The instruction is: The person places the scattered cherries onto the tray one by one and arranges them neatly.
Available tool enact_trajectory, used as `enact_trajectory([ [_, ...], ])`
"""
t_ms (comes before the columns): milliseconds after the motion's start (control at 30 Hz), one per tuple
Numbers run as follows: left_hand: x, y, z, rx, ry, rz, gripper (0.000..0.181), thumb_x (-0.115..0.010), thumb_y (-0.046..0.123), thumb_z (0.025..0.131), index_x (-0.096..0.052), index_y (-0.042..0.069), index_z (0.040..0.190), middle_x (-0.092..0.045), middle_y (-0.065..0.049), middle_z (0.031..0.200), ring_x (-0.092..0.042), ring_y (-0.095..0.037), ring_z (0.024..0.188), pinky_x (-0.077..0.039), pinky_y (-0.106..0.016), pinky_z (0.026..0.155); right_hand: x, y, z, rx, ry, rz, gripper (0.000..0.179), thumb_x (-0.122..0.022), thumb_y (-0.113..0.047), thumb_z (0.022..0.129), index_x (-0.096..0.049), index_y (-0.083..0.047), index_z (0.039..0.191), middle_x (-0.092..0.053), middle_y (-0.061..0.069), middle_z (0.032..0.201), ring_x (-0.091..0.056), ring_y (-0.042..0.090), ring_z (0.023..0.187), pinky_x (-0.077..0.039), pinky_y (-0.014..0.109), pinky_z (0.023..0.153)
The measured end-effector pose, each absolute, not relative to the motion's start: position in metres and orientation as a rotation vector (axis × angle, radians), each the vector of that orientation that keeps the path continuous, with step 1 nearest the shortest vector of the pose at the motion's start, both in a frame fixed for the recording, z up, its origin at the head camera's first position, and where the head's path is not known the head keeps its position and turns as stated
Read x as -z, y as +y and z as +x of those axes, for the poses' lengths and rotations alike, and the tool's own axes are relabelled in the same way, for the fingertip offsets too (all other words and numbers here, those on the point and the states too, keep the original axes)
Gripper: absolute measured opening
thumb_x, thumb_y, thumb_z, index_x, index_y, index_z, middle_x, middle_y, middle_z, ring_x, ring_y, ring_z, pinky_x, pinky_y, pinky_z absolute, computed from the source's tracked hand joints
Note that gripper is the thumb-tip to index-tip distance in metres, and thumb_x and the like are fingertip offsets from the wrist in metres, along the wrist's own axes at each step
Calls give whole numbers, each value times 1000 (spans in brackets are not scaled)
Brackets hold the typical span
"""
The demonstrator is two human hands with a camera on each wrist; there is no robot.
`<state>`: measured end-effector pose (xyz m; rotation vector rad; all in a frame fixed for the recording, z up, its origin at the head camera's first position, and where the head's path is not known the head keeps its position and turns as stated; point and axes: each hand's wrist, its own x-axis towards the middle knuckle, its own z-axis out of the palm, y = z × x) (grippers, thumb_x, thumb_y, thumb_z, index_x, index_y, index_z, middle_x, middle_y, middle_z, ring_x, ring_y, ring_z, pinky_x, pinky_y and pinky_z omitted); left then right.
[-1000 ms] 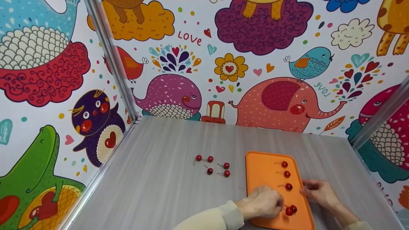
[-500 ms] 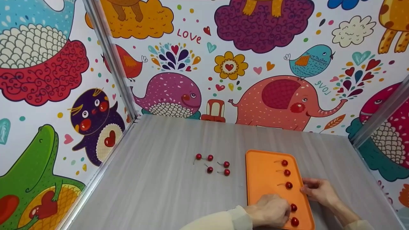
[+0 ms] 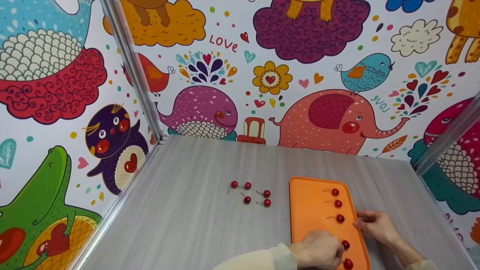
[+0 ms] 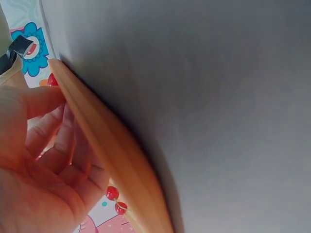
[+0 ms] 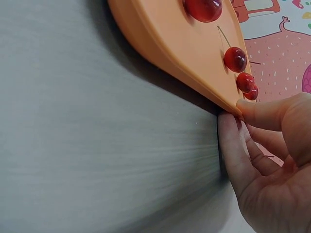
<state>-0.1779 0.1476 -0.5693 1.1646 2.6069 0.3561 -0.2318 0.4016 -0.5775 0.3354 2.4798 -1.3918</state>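
My left hand (image 3: 320,248) is low over the orange tray (image 3: 308,210), fingers curled, pinching the stem of the front cherry (image 3: 348,264). In the left wrist view the thumb reaches toward a cherry (image 4: 52,79), while the tray edge hides part of the work. Just behind the front cherry lies another cherry (image 3: 345,245), right at my knuckles. Farther back on the tray, three cherries (image 3: 339,218) form a line along the right side, stems pointing left. My right hand (image 3: 378,227) holds the tray's right rim, thumb on top and a finger beneath it, as the right wrist view shows.
Several loose cherries (image 3: 247,200) with stems lie on the grey wood-look table (image 3: 180,210) left of the tray. Cartoon-printed panels (image 3: 255,75) in metal frames (image 3: 137,75) rise along the back and both sides.
The front cherry has moved toward me and slightly right with my left hand, away from the cherry it was beside. My right hand stays at the tray rim.
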Motion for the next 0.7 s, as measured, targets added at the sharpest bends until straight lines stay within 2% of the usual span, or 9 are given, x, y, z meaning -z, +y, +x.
enact_trajectory([
  [267,570,145,-180,-403,2551,1176,20,-73,36,106,-85,40,121,-79,28,105,-60,10,80,-45,-7,74,578,402,-231,1385,2488,339,48,-73,-5,105,-62,15,147,-78,4,99,-74,12,88,-69,33,79],
  [500,571,144,-181,-395,2577,1243,15,-74,36,105,-87,37,112,-79,28,99,-60,11,78,-45,-5,74,578,402,-231,1394,2490,316,47,-73,-4,104,-63,16,146,-78,4,96,-76,11,85,-69,33,75],
  [700,569,135,-185,-442,2576,1240,22,-71,37,107,-85,38,124,-81,29,113,-66,13,88,-49,-5,78,578,403,-230,1394,2487,316,46,-74,-3,104,-63,16,145,-78,3,97,-75,11,85,-69,33,76],
])
